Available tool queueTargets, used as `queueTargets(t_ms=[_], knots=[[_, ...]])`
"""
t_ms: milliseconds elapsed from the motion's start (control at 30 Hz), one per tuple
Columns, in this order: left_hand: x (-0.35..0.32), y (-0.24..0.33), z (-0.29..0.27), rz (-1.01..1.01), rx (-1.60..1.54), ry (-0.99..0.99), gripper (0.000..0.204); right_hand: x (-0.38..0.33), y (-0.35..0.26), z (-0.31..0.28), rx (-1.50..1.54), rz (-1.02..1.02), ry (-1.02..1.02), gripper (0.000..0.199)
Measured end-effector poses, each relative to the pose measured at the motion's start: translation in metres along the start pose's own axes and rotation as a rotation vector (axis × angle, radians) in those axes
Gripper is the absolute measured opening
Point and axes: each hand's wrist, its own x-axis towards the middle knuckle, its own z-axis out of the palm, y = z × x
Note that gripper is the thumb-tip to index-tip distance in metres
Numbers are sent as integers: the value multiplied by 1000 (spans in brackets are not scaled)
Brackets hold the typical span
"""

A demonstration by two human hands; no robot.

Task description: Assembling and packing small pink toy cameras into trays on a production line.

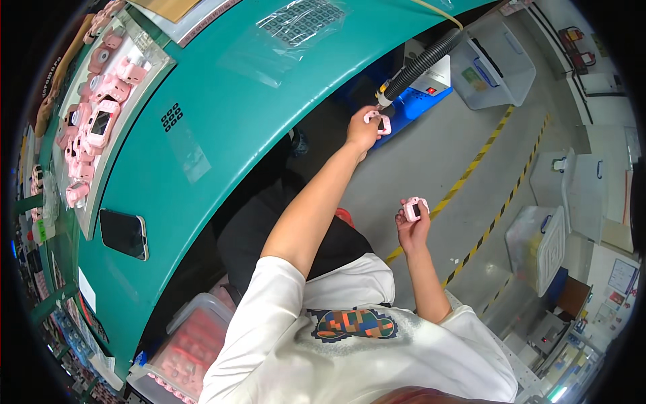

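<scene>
My left hand (pixel 363 131) is stretched out past the table's edge, its fingers closed round a small pink toy camera (pixel 384 124) with a dark screen. The metal tip of a nozzle (pixel 383 99) on a black corrugated hose (pixel 431 60) comes right down to that camera and my fingers; whether they touch cannot be made out. Lower and to the right, my right hand (pixel 413 232) grips a second pink toy camera (pixel 416 209), its dark screen facing up, held in the air over the grey floor.
The green table (pixel 222 128) carries a phone (pixel 124 234), a tray edge (pixel 151 84) with several pink cameras, and a clear bag of small dark parts (pixel 299 23). A blue bin (pixel 420 108) stands below the hose. Clear plastic boxes (pixel 535 246) sit rightward; another (pixel 192 343) holds pink parts.
</scene>
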Motion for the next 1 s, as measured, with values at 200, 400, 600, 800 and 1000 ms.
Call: queueTargets(t_ms=[200, 400, 600, 800, 1000], knots=[[-49, 8, -48, 122, 192, -252, 30, 2, 7, 0, -46, -33, -75, 25], [-191, 124, -103, 1, 731, -567, 32, -40, -62, 117, -181, -132, -687, 38], [-279, 266, -153, 448, 665, -159, 51, -62, -113, 305, -553, -92, -1219, 48], [-187, 379, -199, 699, 874, 553, 41, -2, -95, 516, -891, -702, -1096, 33], [-19, 407, -277, 678, 937, 819, 39, 66, -40, 644, -1105, -954, -799, 40]])
